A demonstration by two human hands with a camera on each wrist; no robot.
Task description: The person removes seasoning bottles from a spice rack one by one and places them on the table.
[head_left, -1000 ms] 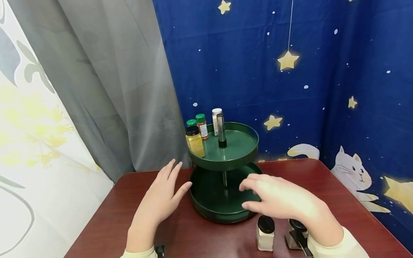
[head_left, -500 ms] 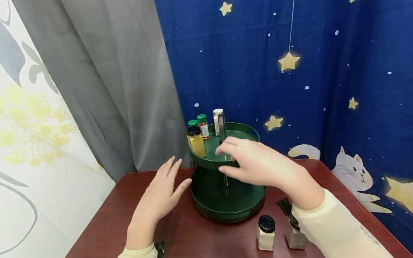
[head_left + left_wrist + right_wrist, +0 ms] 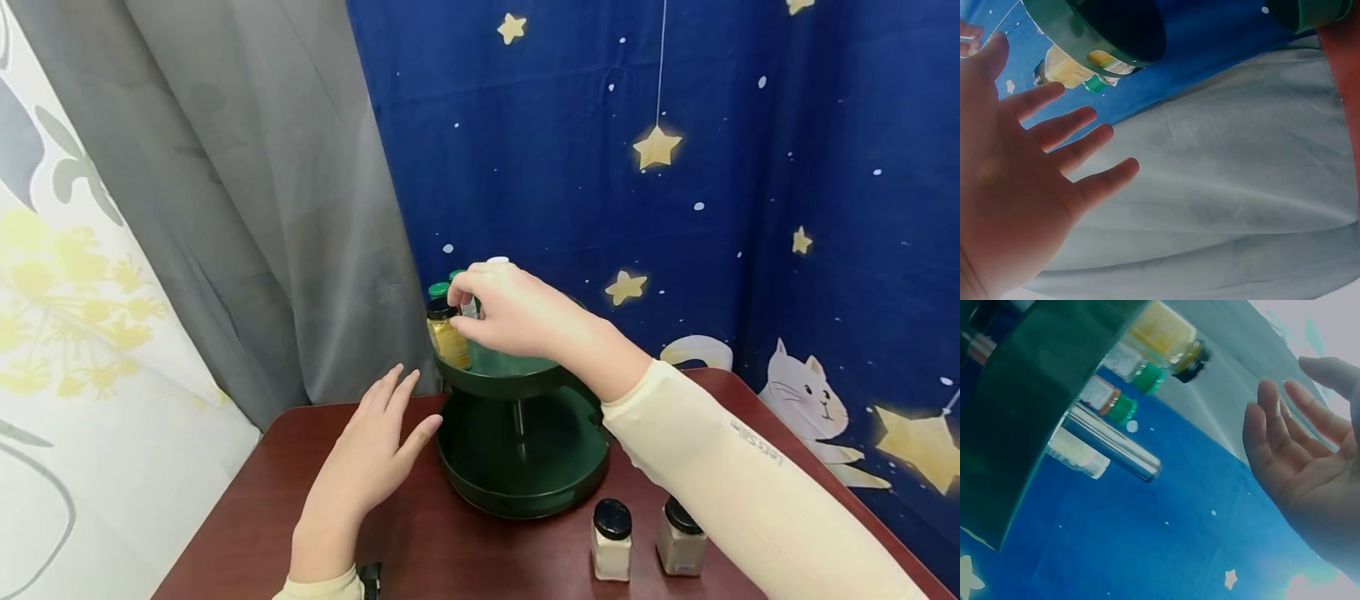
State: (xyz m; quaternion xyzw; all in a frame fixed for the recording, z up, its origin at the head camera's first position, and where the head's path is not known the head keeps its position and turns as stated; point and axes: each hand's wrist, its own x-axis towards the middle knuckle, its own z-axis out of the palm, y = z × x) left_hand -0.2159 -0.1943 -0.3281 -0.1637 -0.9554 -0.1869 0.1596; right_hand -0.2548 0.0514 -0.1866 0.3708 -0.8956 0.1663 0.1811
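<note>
My right hand (image 3: 517,308) hovers over the upper tray of a green two-tier turntable (image 3: 510,385). Its fingers are loosely bent and hold nothing. In the head view its fingertips come close to a yellow-filled jar with a black lid (image 3: 450,343); the right wrist view shows a gap between hand and jar (image 3: 1163,331). Behind the jar stand two green-capped bottles (image 3: 1121,407), a white-capped bottle (image 3: 1079,453) and the turntable's silver post (image 3: 1116,444), largely hidden by the hand in the head view. My left hand (image 3: 367,467) is spread in the air left of the turntable, touching nothing.
Two black-lidded square jars stand on the red-brown table at the front right: a pale one (image 3: 612,546) and a greyer one (image 3: 681,542) beside my right sleeve. A grey curtain (image 3: 300,208) and a blue starry curtain (image 3: 562,125) hang behind the table (image 3: 255,500).
My right hand has risen from beside the lower tray and moved left across the upper tray toward the yellow jar. The left hand stays nearly still.
</note>
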